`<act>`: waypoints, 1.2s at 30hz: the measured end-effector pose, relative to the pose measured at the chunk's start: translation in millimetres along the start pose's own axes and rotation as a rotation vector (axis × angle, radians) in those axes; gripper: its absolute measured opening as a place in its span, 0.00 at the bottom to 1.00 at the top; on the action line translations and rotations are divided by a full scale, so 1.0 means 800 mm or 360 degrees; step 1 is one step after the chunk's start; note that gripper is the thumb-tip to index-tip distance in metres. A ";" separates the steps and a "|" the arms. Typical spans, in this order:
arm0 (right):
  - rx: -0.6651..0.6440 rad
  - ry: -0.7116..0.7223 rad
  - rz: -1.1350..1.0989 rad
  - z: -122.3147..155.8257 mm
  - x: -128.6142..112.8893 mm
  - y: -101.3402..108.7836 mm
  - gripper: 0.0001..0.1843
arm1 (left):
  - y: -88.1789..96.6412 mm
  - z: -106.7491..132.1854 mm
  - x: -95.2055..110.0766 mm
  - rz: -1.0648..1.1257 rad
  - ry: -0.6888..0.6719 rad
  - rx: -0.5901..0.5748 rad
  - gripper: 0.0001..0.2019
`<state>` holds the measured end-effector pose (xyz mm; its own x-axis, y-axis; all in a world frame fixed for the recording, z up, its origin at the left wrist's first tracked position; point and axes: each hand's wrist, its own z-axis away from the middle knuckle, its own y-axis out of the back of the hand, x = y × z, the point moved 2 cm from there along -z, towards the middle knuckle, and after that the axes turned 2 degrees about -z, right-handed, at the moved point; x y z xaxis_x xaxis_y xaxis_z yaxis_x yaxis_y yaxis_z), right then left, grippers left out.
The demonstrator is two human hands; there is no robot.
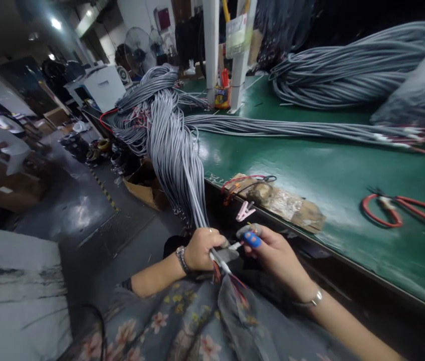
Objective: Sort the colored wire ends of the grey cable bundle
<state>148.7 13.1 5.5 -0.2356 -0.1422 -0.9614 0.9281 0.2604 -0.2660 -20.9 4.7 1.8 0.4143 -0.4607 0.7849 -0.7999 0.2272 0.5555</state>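
L hand [202,249] grips grey cables [177,145] draped off the bench [340,175]; R hand [274,250] pinches a white sleeve [234,246]. Some ends already show bared coloured cores [217,271]; qty. left unclear.

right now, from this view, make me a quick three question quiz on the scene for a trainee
1. Pick one: which hand is closed around the draped grey cables?
A) right
B) left
C) neither
2. True or false: a big grey coil lies on the green table.
3. Fill the gap: one finger of the right hand wears a ____ cover.

Key: 1 B, the left hand; 2 true; 3 blue.
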 end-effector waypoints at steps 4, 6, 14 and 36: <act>0.0013 -0.0103 -0.0252 0.002 0.019 -0.005 0.22 | 0.005 0.002 -0.007 0.0116 0.0156 0.0133 0.23; 0.0024 -0.0154 -0.0257 0.002 0.023 -0.008 0.20 | 0.005 0.006 -0.010 0.0058 0.0151 0.0124 0.21; -0.0015 -0.0146 -0.0058 -0.010 0.022 -0.012 0.17 | 0.008 0.000 -0.017 0.0135 0.0271 -0.0256 0.16; -0.0048 0.0099 0.0267 -0.012 0.007 -0.014 0.13 | 0.012 -0.019 -0.019 0.0574 0.0678 -0.0711 0.23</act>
<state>134.0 18.7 2.8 -0.0963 -0.0352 -0.9947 0.9471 0.3043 -0.1025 -28.4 26.8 -0.7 0.3639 0.0641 0.9292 -0.7024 0.6741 0.2286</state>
